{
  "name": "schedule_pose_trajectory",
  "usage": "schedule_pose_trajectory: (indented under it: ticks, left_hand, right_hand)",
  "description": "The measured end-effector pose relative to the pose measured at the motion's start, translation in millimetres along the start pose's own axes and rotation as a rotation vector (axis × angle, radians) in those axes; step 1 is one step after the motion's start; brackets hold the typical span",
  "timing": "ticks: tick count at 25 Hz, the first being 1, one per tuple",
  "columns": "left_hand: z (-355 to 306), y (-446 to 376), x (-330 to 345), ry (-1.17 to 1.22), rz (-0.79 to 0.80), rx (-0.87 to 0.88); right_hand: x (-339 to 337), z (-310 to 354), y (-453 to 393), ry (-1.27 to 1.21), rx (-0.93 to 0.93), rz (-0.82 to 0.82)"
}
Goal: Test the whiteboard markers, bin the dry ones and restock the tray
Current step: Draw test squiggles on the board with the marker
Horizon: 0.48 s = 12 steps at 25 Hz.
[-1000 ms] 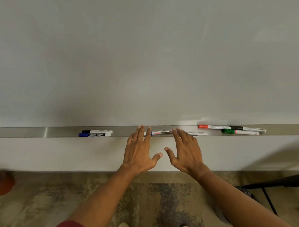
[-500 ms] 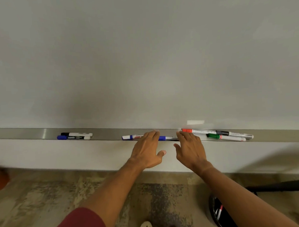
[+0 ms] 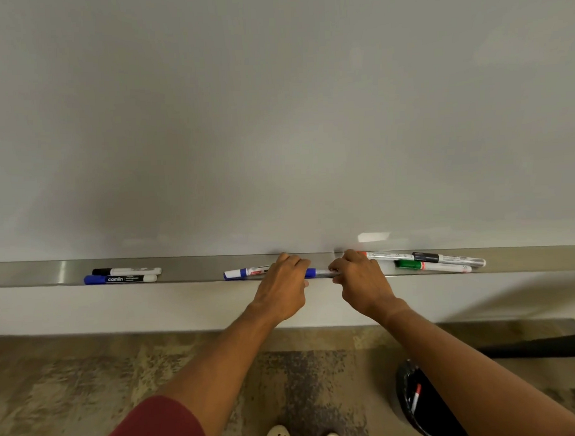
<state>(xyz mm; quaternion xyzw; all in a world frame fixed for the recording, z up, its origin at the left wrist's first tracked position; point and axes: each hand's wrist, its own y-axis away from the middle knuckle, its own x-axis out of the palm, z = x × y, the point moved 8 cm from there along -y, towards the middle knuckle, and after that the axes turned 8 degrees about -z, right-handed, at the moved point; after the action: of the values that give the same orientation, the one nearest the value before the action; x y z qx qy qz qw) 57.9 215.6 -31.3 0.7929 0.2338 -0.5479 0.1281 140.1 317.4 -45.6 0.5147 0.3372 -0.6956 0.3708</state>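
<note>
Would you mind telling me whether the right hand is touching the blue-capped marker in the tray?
Touching: the head view shows the right hand with fingertips curled onto the blue-capped marker.

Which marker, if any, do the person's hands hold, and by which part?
Both hold markers in the tray: left hand the blue-capped marker mid-barrel, right hand another marker by its clear end.

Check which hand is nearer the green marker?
Right. The right hand sits just left of the green marker on the tray; the left hand is farther left.
</note>
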Motion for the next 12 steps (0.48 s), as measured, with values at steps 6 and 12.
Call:
schedule_pose_trajectory:
  ticks: [6,12]
  left_hand:
    - [-2.8,-5.1,-13.0,0.048,-0.086,0.067]
    - [-19.6,2.8,-34.5,0.085,-0.084,0.170]
  right_hand:
    - [-17.0,-2.9,2.8,-0.165,0.002,-0.097]
    - [-52.8,16.2,16.8,-0.048,-0.114,-0.205]
